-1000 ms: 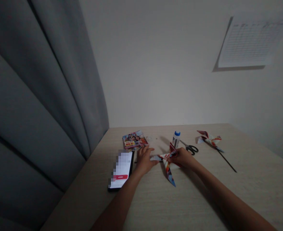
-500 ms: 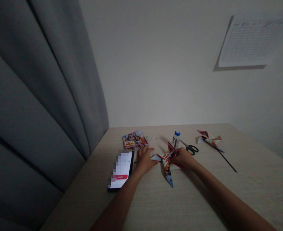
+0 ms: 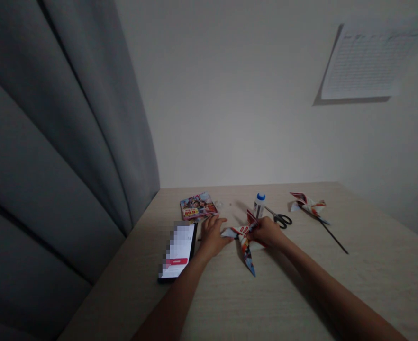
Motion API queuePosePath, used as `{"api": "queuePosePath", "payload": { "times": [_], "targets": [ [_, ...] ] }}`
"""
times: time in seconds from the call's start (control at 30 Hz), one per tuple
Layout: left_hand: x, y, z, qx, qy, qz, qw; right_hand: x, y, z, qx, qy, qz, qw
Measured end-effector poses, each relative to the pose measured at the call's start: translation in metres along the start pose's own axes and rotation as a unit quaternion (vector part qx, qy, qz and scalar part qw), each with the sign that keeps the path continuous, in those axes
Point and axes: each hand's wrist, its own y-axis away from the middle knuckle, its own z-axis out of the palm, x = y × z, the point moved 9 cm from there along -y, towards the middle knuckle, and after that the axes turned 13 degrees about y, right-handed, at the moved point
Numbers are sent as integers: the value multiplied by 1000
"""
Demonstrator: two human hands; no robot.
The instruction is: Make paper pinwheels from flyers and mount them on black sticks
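A paper pinwheel (image 3: 245,241) with red, white and blue print lies on the wooden table (image 3: 230,303) in the middle. My right hand (image 3: 266,232) pinches it near its centre, fingers closed on the paper. Just left of it, my left hand (image 3: 212,237) rests low over the table with its fingers apart, its thumb close to the pinwheel's left blade. A dark stick (image 3: 199,240) shows a short end at the left of that hand; the rest is hidden under it.
Left of my hands lie a phone (image 3: 178,253) and printed cards (image 3: 197,207). Behind the right hand are a glue bottle (image 3: 259,206) and scissors (image 3: 283,219). Farther right lies a second pinwheel (image 3: 310,207) on a dark stick (image 3: 333,237). A curtain (image 3: 70,142) hangs left.
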Motion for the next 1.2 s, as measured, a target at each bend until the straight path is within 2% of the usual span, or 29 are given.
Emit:
{"api": "queuePosePath", "payload": {
  "times": [0.53, 1.2],
  "targets": [
    [3, 0, -1, -6, -4, -13, 1000, 3, -8, 7, 16, 40, 31, 999],
    [4, 1, -3, 1, 5, -12, 1000, -1, -5, 3, 43, 67, 52, 995]
  ]
}}
